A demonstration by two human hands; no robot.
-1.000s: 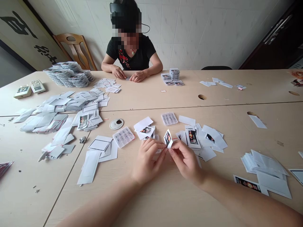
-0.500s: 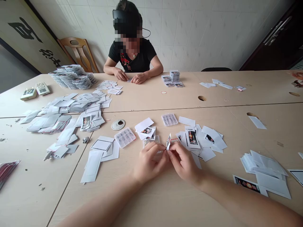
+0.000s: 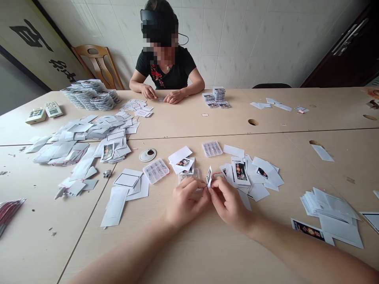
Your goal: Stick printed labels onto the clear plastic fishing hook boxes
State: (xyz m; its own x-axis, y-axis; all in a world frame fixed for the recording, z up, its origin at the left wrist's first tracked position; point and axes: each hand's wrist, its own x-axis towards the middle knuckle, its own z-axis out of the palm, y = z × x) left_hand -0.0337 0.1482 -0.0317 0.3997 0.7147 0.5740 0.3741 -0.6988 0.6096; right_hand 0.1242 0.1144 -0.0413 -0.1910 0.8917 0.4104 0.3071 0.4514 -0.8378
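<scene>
My left hand [image 3: 186, 201] and my right hand [image 3: 229, 203] meet over the wooden table [image 3: 207, 244], both pinching a small printed paper card [image 3: 209, 175] that stands folded and upright between the fingertips. A clear plastic case [image 3: 187, 176] lies on the table just beyond my left fingers. Another clear case [image 3: 156, 170] rests to the left, and a third [image 3: 212, 148] farther back. A loose pile of white and printed cards [image 3: 251, 175] spreads right of my right hand.
Across the table a person in a black top [image 3: 167, 67] works with both hands. Stacks of filled cases [image 3: 89, 94] and scattered white cards [image 3: 85, 138] cover the left side. A card stack [image 3: 331, 211] lies at the right; a round lid [image 3: 147, 155] sits mid-table.
The card was held flatter and higher with its printed face showing; it is now folded narrower and lower between my fingertips. My hands have drawn closer together.
</scene>
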